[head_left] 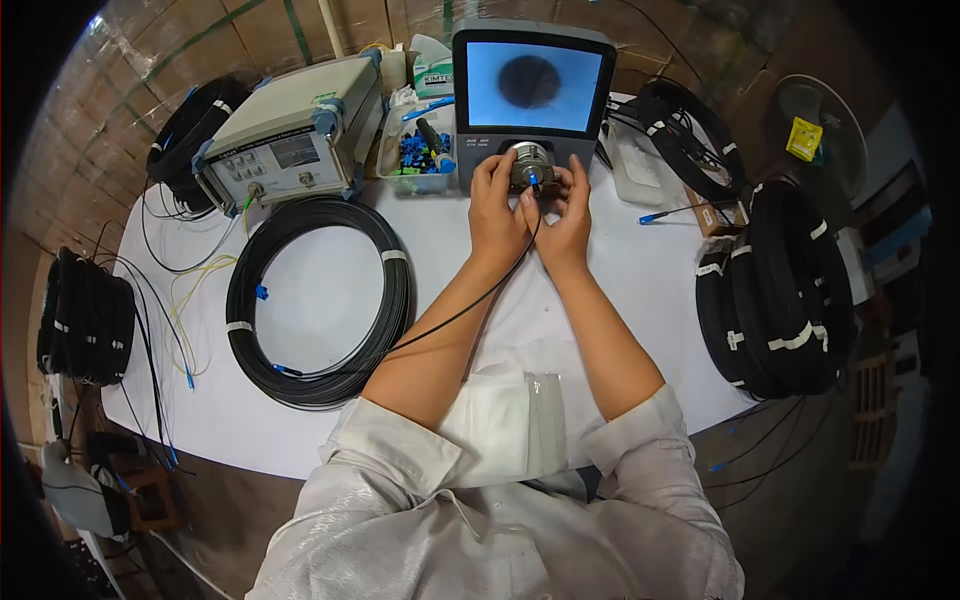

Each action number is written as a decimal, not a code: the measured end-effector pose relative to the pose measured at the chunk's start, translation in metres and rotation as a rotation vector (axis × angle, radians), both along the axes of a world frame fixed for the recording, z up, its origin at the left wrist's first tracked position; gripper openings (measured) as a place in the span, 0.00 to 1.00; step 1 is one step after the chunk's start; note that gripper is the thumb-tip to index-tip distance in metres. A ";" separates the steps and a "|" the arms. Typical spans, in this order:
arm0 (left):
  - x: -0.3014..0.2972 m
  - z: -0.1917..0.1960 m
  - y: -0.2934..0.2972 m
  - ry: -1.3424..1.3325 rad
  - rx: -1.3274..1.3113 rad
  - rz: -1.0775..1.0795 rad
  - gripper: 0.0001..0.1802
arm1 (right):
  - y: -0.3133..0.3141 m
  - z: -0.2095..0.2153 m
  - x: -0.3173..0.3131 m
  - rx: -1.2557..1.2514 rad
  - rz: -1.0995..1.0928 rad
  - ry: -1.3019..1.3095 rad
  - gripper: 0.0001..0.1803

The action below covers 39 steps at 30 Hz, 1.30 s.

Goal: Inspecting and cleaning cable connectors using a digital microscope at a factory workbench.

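Note:
My left hand (495, 205) and my right hand (565, 215) meet at the round metal port (530, 158) on the front of a grey inspection unit (530, 95). Between the fingers sits a blue cable connector (534, 180) at the port. Its thin black cable (450, 315) runs back under my left forearm to a large black cable coil (320, 300) on the white table (300, 420). The unit's screen (533, 85) shows a dark round blot on light blue.
A beige test instrument (290, 135) stands at the back left, a clear box of blue parts (415, 160) beside it. Black cable coils lie at the far left (85, 315), back right (690, 135) and right (780, 290). A white folded cloth (510, 415) lies near me.

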<state>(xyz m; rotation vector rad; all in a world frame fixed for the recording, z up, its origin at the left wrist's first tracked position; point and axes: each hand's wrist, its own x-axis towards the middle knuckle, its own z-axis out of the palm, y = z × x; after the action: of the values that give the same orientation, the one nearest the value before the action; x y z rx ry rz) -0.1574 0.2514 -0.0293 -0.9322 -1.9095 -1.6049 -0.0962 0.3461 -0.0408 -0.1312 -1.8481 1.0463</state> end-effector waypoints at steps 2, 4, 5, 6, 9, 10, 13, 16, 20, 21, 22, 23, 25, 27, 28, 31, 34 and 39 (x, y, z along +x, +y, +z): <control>0.001 0.002 0.001 -0.009 0.002 -0.007 0.36 | -0.001 0.001 0.000 -0.031 0.013 0.021 0.51; 0.002 0.003 0.001 -0.042 0.021 -0.018 0.35 | 0.001 0.000 -0.001 -0.012 -0.012 0.014 0.51; 0.002 0.004 0.001 -0.042 0.021 -0.020 0.35 | 0.002 0.000 -0.001 0.009 -0.036 0.006 0.51; 0.002 0.004 0.001 -0.037 0.016 -0.007 0.35 | 0.000 0.001 -0.001 0.008 -0.037 0.006 0.51; 0.002 0.004 0.001 -0.029 0.015 0.014 0.34 | -0.002 0.003 0.000 -0.034 0.001 0.019 0.50; 0.003 0.004 0.001 -0.027 0.018 0.024 0.34 | -0.003 0.003 0.000 -0.033 0.002 0.026 0.50; 0.004 0.006 0.000 -0.032 0.014 0.032 0.33 | -0.004 0.004 0.000 -0.039 0.007 0.030 0.50; 0.006 0.008 0.001 -0.063 0.047 0.015 0.32 | -0.004 0.005 0.001 -0.030 -0.007 0.018 0.51; 0.006 0.008 0.001 -0.047 0.035 0.025 0.31 | -0.002 0.003 -0.001 -0.030 0.006 0.036 0.51; 0.006 0.008 0.001 -0.050 0.038 0.030 0.31 | -0.003 0.003 -0.001 -0.031 0.007 0.036 0.51; 0.006 0.008 0.001 -0.054 0.040 0.034 0.31 | -0.003 0.003 0.000 -0.018 -0.004 0.028 0.51; 0.006 0.008 0.001 -0.054 0.040 0.035 0.31 | -0.003 0.004 0.000 -0.006 -0.016 0.019 0.51; 0.007 0.008 0.000 -0.065 0.035 0.035 0.30 | -0.004 0.004 0.001 -0.018 0.001 0.025 0.51; 0.007 0.008 0.000 -0.067 0.038 0.034 0.30 | -0.004 0.005 0.001 -0.030 0.019 0.031 0.51; 0.006 0.008 0.000 -0.069 0.041 0.033 0.30 | -0.004 0.005 0.001 -0.014 0.008 0.026 0.51; 0.007 0.007 0.001 -0.074 0.037 0.040 0.29 | -0.004 0.005 0.001 -0.018 0.013 0.029 0.51; 0.006 0.006 0.001 -0.098 0.040 0.040 0.29 | -0.005 0.005 0.000 -0.018 0.021 0.037 0.51; 0.006 0.005 0.002 -0.097 0.053 0.039 0.28 | -0.001 0.002 -0.002 -0.017 0.026 0.034 0.51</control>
<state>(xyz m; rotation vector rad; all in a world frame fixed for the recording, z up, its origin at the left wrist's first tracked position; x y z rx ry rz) -0.1511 0.2533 -0.0240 -0.8038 -1.9274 -1.6971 -0.0980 0.3447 -0.0386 -0.0991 -1.8147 1.0756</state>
